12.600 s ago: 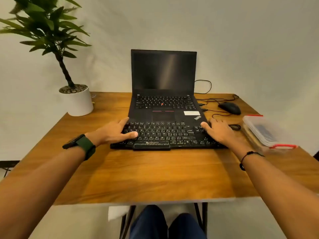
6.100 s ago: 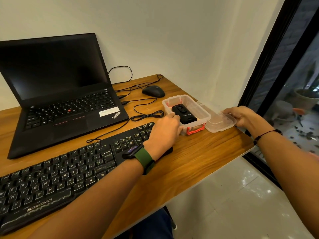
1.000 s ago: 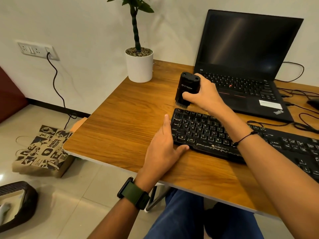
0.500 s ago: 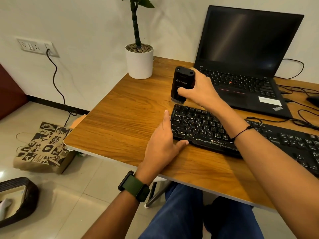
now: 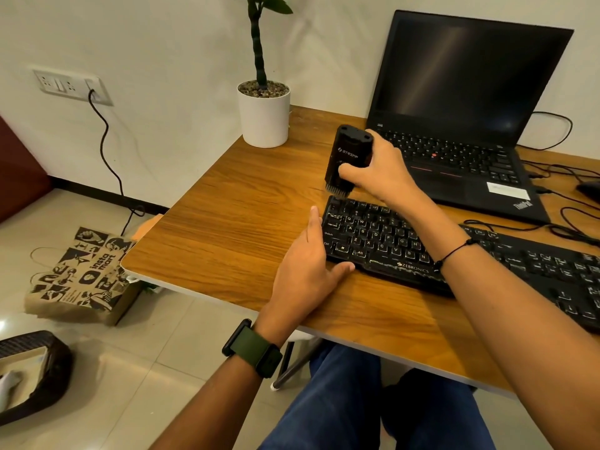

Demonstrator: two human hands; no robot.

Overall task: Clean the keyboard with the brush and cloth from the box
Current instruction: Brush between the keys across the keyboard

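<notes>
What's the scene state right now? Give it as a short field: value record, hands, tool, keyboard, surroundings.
right hand: right hand grips the brush, bristles pointing down
brush position: at the far left corner of the keyboard; contact with the keys cannot be told
left hand: left hand flat, fingers straight, braced against the keyboard's left end
keyboard: lies on the desk, in front of the laptop
laptop: open, screen dark
other: potted plant at the desk's back left
cloth, box: not in view

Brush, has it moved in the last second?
Barely: the brush remains bristles-down at the keyboard's back left corner, beside the laptop.
</notes>
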